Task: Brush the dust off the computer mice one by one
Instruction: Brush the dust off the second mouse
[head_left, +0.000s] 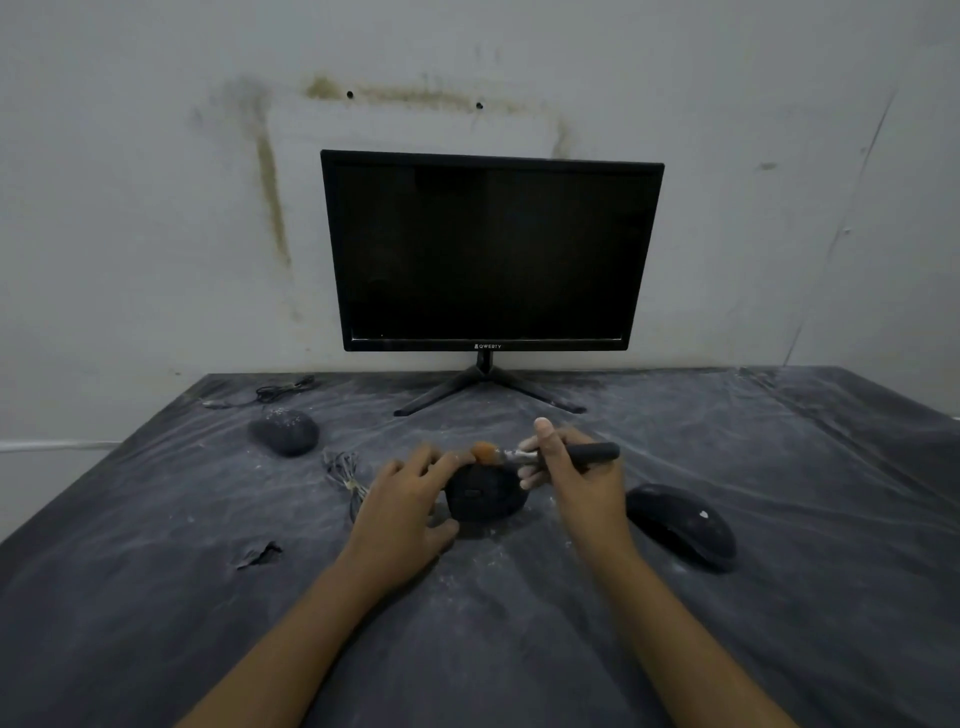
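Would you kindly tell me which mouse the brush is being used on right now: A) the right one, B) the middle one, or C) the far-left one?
B: the brush gripped in the right hand has its bristles at the far end of the middle mouse, which the left hand holds.

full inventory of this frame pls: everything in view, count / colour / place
Flat-screen monitor on V-shaped stand: 1, black, back centre, by the wall.
Plastic computer mice: 3, black; dusty mouse far left, centre mouse between the hands, right mouse.
Brush: 1, dark handle, orange bristles, over centre mouse.
Cable bundles: 2; black back left, grey left of centre mouse.
Table cover: 1, dark grey, dusty.
Wall: white, stained.
Left hand: holds centre mouse.
Right hand: grips brush.
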